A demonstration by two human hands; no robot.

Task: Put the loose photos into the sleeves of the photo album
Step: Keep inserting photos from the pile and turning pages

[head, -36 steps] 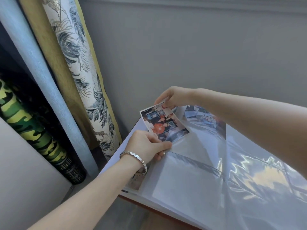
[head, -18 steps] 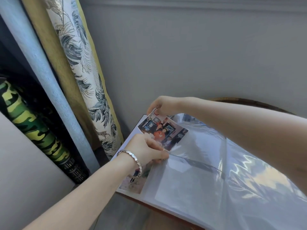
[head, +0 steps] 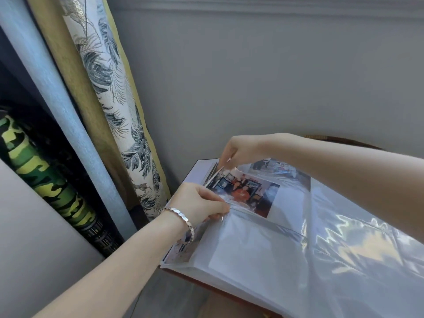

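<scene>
A grey panelled wall (head: 252, 76) fills the background. Leaf-printed and plain curtains (head: 110, 99) hang down the left side, with a camouflage-patterned roll (head: 46, 180) leaning beyond them. The open photo album (head: 229, 278) lies just below both hands, its glossy pages catching the light. The photo (head: 247, 193), a landscape print with a figure in orange, sits between the hands and to their right, apparently partly inside the upper sleeve (head: 289, 203). Its long axis runs away from the hands toward the album's spine. The right hand (head: 238, 152) reaches across from the far side, fingers curled down and pinching the photo's far-left corner. The left hand (head: 199, 203), which wears a silver bracelet (head: 181, 220), has thumb and fingers pressed together at the near-left corner. It seems to grip the sleeve's film at its mouth, though whether it also catches the print cannot be told. Both hands sit at the photo's left short edge, so the coming push probably runs rightward along the long axis. The lower sleeve (head: 252, 244), just right of the left hand, looks empty.
</scene>
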